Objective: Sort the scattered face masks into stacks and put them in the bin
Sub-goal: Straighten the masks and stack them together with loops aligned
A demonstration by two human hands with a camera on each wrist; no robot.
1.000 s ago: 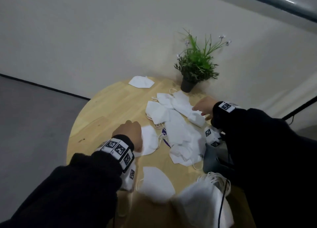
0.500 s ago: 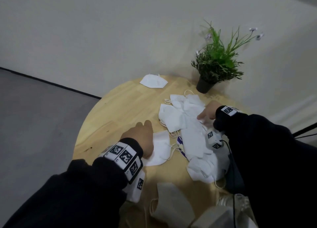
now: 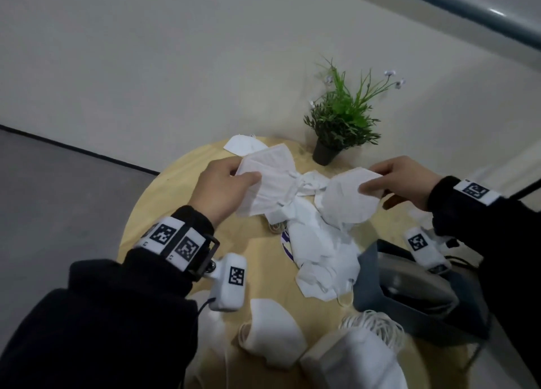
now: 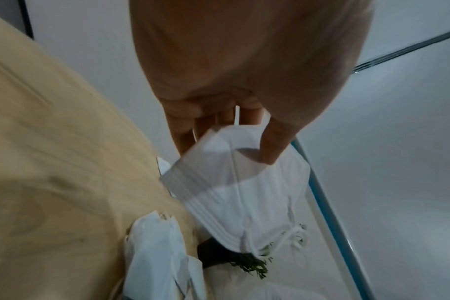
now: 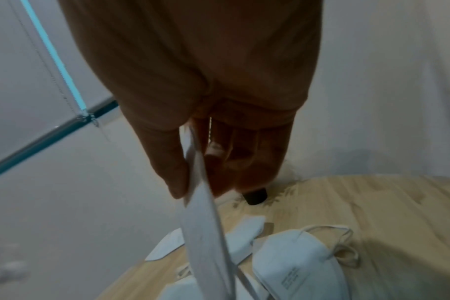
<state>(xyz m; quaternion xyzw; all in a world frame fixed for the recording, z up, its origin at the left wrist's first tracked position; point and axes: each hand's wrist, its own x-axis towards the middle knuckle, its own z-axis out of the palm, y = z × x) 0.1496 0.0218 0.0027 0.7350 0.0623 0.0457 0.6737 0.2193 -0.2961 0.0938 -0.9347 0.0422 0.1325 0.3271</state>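
My left hand [image 3: 231, 183] pinches a flat white face mask [image 3: 269, 180] above the round wooden table [image 3: 164, 195]; the left wrist view shows thumb and fingers clamped on that mask [image 4: 234, 174]. To its right, my right hand [image 3: 392, 180] pinches a second white mask [image 3: 345, 201], seen edge-on in the right wrist view [image 5: 206, 229]. Beneath both lies a heap of loose white masks [image 3: 322, 251]. One lone mask [image 3: 243, 144] rests at the far edge. Stacked masks [image 3: 275, 339] sit near me, another stack [image 3: 357, 359] beside them. A dark grey bin [image 3: 409, 295] stands at the right.
A potted green plant [image 3: 339, 125] stands at the table's far side against the pale wall. More masks [image 5: 295, 263] lie on the wood below my right hand. The floor drops away left of the table. White wrist cameras [image 3: 231, 283] hang under both sleeves.
Both hands rose off the table, each lifting a mask from the heap; before, the left hand pressed a mask flat and the right reached into the pile.
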